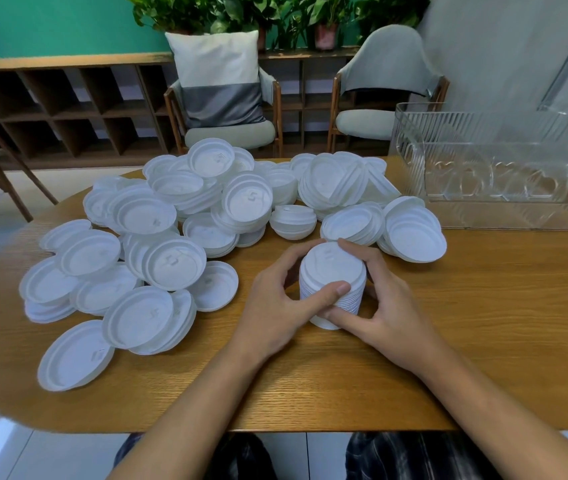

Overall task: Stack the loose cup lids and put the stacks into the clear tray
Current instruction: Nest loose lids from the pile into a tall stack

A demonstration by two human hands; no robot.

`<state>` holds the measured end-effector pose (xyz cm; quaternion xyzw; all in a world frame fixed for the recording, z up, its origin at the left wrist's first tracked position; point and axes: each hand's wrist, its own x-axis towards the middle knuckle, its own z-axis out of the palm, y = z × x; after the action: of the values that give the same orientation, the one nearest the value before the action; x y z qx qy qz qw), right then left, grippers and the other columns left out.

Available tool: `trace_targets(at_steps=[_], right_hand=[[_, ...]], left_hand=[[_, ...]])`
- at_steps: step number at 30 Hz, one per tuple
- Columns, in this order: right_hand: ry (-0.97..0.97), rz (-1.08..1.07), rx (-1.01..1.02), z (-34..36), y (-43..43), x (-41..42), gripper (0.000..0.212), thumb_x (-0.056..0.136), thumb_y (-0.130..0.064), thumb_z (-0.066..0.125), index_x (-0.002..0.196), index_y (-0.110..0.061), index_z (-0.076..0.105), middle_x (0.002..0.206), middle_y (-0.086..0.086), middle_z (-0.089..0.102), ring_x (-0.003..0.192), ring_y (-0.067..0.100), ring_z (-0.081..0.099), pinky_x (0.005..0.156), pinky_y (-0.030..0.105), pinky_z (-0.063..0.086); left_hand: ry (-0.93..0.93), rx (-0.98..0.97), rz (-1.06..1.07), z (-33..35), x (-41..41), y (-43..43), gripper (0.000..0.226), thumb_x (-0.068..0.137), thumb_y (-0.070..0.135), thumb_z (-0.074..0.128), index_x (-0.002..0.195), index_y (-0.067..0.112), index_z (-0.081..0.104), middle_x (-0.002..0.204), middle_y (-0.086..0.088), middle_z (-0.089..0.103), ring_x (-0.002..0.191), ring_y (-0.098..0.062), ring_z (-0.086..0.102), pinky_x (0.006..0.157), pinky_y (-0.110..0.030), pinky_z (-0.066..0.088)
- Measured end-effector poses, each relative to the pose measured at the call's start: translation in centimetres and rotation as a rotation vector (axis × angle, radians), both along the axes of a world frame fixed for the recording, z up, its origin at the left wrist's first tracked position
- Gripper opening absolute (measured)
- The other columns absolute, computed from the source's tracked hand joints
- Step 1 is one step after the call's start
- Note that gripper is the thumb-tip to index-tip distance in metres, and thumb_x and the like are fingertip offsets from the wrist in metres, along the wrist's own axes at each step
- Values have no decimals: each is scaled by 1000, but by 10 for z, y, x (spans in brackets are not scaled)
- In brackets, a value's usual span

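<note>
A tall stack of white cup lids [331, 271] stands on the wooden table [483, 323] just in front of me. My left hand [275, 306] grips its left side, thumb curled across the front. My right hand [383, 306] grips the right side, fingers round the back and thumb low at the front. A big heap of loose white lids [171, 237] covers the table's left and middle. The clear ribbed tray [504, 168] stands at the back right, apart from both hands; I see no lids in it.
Short leaning stacks of lids [410, 233] lie between the held stack and the tray. Two chairs [227, 109] and a low wooden shelf [60, 109] stand behind the table. The table's near edge runs just above my knees.
</note>
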<state>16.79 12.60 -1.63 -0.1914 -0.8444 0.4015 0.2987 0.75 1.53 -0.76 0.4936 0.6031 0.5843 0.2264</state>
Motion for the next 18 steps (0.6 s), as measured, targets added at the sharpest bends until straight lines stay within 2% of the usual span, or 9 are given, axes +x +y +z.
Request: trace_targets(at_steps=[3, 6, 10, 12, 15, 18], right_hand=[[-6, -11, 9, -1, 1, -1, 83, 78, -57, 82, 149, -42, 40, 139, -27, 55, 133, 3, 54, 108, 38, 51], [-14, -19, 22, -2, 2, 0, 83, 80, -49, 87, 149, -38, 42, 140, -20, 57, 134, 5, 54, 108, 42, 50], [-16, -64, 52, 1, 4, 10, 83, 77, -54, 84, 148, -36, 43, 141, -24, 54, 135, 0, 50, 109, 38, 49], [-10, -104, 58, 1, 7, 20, 83, 76, -53, 84, 147, -37, 43, 141, -27, 52, 135, -3, 49, 109, 32, 49], [-19, -164, 47, 3, 13, 35, 84, 75, -55, 83, 146, -41, 41, 140, -29, 51, 131, -9, 48, 104, 17, 45], [-20, -199, 27, 4, 18, 47, 85, 74, -58, 81, 147, -43, 40, 138, -31, 50, 130, -11, 48, 100, 9, 41]], left_hand=[[19, -9, -7, -4, 0, -2, 59, 89, 32, 81, 144, 25, 59, 131, 12, 71, 127, -7, 64, 109, -31, 51], [79, -34, -30, -7, -1, -2, 59, 96, 36, 75, 150, 27, 53, 137, 15, 67, 131, -3, 60, 111, -28, 48], [156, -92, -100, -5, 0, -2, 63, 105, 60, 45, 161, 32, 38, 154, 24, 51, 143, 7, 43, 116, -15, 34], [177, -55, -31, -6, 0, -1, 63, 105, 66, 35, 157, 31, 45, 152, 23, 52, 141, 8, 44, 113, -11, 34], [222, -25, 99, -7, -2, 6, 38, 110, 44, 46, 140, 27, 64, 134, 20, 66, 126, 9, 57, 100, -8, 41], [385, -15, 128, -11, -7, 22, 32, 106, 20, 60, 137, 19, 67, 132, 12, 69, 122, 5, 60, 100, -13, 47]])
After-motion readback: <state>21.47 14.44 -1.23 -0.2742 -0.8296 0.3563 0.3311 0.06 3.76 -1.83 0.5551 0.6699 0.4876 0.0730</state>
